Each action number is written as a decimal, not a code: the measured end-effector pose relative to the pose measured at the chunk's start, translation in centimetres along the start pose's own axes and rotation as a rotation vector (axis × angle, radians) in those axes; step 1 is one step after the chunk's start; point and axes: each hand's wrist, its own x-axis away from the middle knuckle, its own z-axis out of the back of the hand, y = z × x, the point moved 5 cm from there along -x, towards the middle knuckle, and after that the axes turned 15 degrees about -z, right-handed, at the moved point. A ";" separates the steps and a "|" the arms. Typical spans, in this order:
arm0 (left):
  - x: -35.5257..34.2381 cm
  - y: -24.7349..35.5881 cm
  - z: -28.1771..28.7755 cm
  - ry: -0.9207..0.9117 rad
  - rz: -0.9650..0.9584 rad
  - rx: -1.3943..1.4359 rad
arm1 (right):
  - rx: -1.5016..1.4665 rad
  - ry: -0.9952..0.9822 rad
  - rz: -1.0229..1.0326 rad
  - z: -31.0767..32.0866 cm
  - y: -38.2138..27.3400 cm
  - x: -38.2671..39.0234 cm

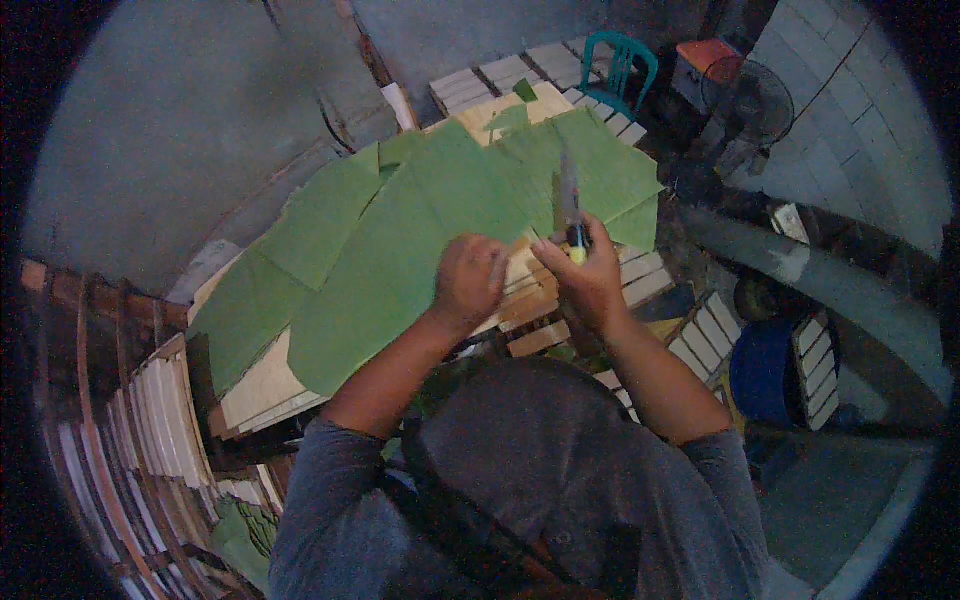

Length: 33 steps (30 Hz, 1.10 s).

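Large green banana leaves (400,220) lie overlapped across a pale wooden board (265,385). My right hand (590,275) grips a knife (575,235) with a black and yellow handle. Its blade points away from me over the leaves and is blurred. To the left, my left hand (470,280) is curled at the near edge of the leaves, slightly smeared. Whatever its fingers may hold is hidden. A narrow gap separates the two hands, with bare wood slats (530,290) below it.
White slatted stacks (500,75) stand behind the board, beside a teal plastic chair (620,70). A fan (755,105) is at the far right. Nearer on the right is a blue drum (765,375). A wooden rack (105,400) runs along the left.
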 end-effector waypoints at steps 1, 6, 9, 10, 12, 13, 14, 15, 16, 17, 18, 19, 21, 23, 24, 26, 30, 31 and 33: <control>-1.0 0.7 -0.5 -0.015 0.001 0.050 | -0.071 0.034 -0.053 -1.0 0.6 -1.5; -2.5 1.1 -0.1 -0.104 0.115 0.054 | 0.132 0.333 0.139 3.5 0.4 -8.0; -0.1 -0.5 0.2 -0.231 0.187 0.030 | 0.087 0.348 0.111 7.9 -1.6 -10.5; 0.4 -0.9 -0.2 -0.279 0.183 0.033 | 0.141 0.381 0.084 9.6 -0.6 -12.0; 0.9 -1.2 -1.2 -0.413 0.189 0.103 | 0.243 0.443 0.034 12.7 2.9 -16.2; 1.1 -1.3 -1.7 -0.481 0.196 0.135 | 0.300 0.470 0.019 13.6 3.9 -17.2; 1.1 -1.2 -1.8 -0.464 0.172 0.143 | 0.355 0.492 0.007 14.2 4.5 -18.0; 1.1 -0.9 -1.9 -0.446 0.148 0.155 | 0.412 0.515 -0.007 14.7 5.2 -18.5; 1.1 -0.7 -2.0 -0.429 0.123 0.167 | 0.430 0.526 0.026 15.2 5.7 -19.0; 1.0 -0.6 -1.9 -0.417 0.123 0.175 | 0.449 0.530 0.059 15.4 5.8 -19.1; 0.9 -0.7 -1.8 -0.406 0.121 0.185 | 0.468 0.536 0.092 15.4 5.9 -19.3; 0.8 -0.8 -1.7 -0.395 0.118 0.196 | 0.512 0.594 0.082 15.6 6.3 -19.3; 0.6 -1.0 -1.6 -0.529 0.129 0.237 | 0.602 0.689 0.072 15.1 4.8 -18.1; 0.4 -2.3 -1.3 -0.522 0.170 0.212 | 0.598 0.709 0.201 13.7 0.9 -15.1; 0.3 -3.3 -1.1 -0.449 0.196 0.172 | 0.595 0.725 0.268 12.6 -0.5 -13.2; -0.5 -5.9 -1.4 -0.407 0.210 0.091 | 0.371 0.331 0.141 9.3 0.4 -11.8; -0.1 -10.4 -2.6 -0.554 0.267 -0.043 | 0.599 0.087 0.474 -3.4 0.8 -7.5; 0.2 -10.9 -2.9 -0.600 0.290 -0.064 | 0.658 0.055 0.422 -5.4 0.8 -7.6; 0.2 -11.2 -2.7 -0.655 0.380 0.013 | 0.772 -0.007 0.317 -8.6 0.3 -8.4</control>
